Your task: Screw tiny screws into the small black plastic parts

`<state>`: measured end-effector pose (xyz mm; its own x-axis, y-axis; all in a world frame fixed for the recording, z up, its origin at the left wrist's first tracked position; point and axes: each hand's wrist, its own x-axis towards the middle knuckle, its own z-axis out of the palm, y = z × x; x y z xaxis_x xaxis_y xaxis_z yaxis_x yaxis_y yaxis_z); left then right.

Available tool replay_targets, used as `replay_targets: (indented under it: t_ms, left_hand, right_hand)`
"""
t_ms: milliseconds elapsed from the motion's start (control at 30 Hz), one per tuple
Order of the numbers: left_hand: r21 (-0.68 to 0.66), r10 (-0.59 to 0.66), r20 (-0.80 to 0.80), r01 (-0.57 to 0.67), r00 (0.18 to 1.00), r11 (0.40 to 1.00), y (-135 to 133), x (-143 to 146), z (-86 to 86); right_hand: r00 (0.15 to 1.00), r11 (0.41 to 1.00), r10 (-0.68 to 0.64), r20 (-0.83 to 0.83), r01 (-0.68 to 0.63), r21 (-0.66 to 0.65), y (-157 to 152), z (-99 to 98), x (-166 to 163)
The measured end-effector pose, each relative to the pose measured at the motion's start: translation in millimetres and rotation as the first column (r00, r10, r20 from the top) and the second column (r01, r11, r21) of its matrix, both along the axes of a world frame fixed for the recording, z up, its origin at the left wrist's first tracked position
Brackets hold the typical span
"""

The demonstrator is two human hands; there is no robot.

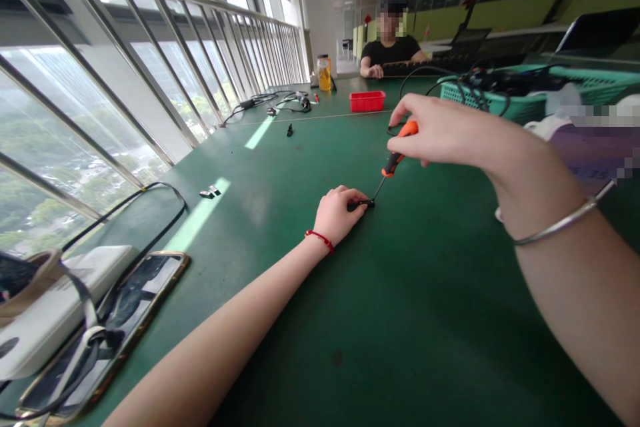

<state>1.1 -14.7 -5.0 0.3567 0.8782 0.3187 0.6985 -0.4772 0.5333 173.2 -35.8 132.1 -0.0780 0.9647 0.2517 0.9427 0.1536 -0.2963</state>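
Observation:
My right hand (425,125) grips a screwdriver (393,163) by its orange and black handle, the fingers closed around the upper end. The shaft slants down to the left, and its tip meets a small black part (369,203) on the green table (280,260). Pinched against the tabletop, that part is held by my left hand (336,213), whose fingers cover much of it. What kind of part it is, I cannot make out.
At left lie a phone (145,307), a white box-shaped device (65,307) and cables. Small black pieces (210,192) rest nearby. Farther back are a red tray (367,101), an orange-yellow jar (324,73) and a green basket (520,105) of cables. A person (393,47) sits across the table.

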Motion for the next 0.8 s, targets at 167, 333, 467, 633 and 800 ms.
replay_targets:
  t_ms: [167,333,467,633,800]
  left_hand:
    - [0.006,-0.006,-0.001,0.006,1.000,1.000,0.3,-0.6,-0.4]
    - [-0.004,0.003,-0.011,-0.003,1.000,1.000,0.0,-0.6,0.3]
    - [0.000,0.004,-0.016,-0.004,1.000,1.000,-0.2,-0.7,0.4]
    - [-0.001,0.001,-0.010,-0.001,1.000,1.000,0.1,-0.3,0.3]
    - [0.003,0.001,-0.013,-0.001,1.000,1.000,0.6,-0.5,0.7]
  right_hand:
    - [0.998,0.997,-0.048,0.041,0.051,-0.062,-0.5,1.3,-2.1]
    - [0.999,0.999,-0.002,0.049,0.000,0.039,0.9,-0.5,0.8]
    - [1.000,0.999,-0.005,0.010,0.004,0.040,0.7,-1.2,-2.6]
    - [0.998,0.999,-0.049,0.039,0.049,-0.008,-2.3,1.0,-7.6]
    - [1.000,0.996,-0.013,0.021,0.011,0.092,1.6,-4.6,-4.3]
